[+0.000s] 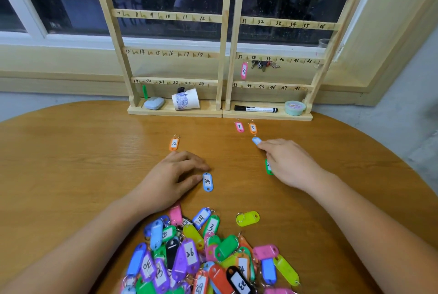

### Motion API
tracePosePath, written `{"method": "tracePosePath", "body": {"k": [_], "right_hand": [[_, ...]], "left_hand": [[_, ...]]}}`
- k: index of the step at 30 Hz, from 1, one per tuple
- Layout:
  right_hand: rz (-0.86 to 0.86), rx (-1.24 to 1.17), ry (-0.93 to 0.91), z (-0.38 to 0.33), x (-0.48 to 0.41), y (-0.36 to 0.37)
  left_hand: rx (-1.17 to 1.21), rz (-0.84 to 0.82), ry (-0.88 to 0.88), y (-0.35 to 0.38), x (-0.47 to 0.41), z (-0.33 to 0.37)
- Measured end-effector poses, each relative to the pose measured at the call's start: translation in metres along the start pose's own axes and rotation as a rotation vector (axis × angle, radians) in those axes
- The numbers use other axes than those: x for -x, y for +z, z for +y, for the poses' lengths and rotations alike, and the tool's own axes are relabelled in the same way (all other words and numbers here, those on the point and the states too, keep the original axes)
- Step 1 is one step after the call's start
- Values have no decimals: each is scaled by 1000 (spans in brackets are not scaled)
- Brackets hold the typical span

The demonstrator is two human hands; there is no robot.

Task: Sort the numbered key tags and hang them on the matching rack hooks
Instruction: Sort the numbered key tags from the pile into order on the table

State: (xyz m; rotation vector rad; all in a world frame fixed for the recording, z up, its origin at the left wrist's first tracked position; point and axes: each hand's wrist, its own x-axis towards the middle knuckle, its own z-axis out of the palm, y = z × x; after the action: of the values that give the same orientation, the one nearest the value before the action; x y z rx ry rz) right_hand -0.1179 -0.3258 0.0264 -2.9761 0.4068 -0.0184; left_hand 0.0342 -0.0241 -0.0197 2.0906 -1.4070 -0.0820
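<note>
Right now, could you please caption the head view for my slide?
Key-tag sorting: left hand at tag 34, right hand touching a blue tag, pile nearer, rack beyond.

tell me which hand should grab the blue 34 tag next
Left, most likely. The left hand has its fingers right at the ring end of the blue plastic key tag marked 34, while the right hand is farther off, its fingers touching a pale blue tag.
</note>
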Motion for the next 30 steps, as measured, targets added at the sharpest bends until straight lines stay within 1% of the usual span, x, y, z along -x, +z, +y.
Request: {"method": "tracePosePath", "body": {"k": [3, 6, 10, 12, 16, 18, 20, 23, 25, 27, 30], "right_hand": [[-22, -21, -68, -23, -5, 4], [-57, -53, -91, -47, -22, 7], [-105, -114, -35, -72, -50, 9], [-101, -144, 16, -79, -61, 12], [-43, -219, 163, -84, -74, 16], [-24, -261, 200, -88, -72, 16], [18, -348, 211, -92, -67, 12], [211, -476, 183, -87, -57, 1], [269, -500, 133, -79, -48, -7], [209, -484, 62, -70, -34, -10], [17, -434, -51, -59, -5, -12]], "left_hand": [[-5, -4, -8, 1, -1, -1], [4, 13, -5, 2, 0, -1], [15, 22, -14, 2, 0, -1], [14, 25, -12, 2, 0, -2], [3, 21, 2, 2, 0, -1], [-13, 19, 11, 2, 0, -1], [-26, 13, 18, 1, 0, -1], [-28, 4, 28, 1, 0, 0], [-22, -7, 34, 1, -1, 0], [-15, -18, 33, 1, -1, 0], [-26, -36, 39, 1, -2, -1]]}}
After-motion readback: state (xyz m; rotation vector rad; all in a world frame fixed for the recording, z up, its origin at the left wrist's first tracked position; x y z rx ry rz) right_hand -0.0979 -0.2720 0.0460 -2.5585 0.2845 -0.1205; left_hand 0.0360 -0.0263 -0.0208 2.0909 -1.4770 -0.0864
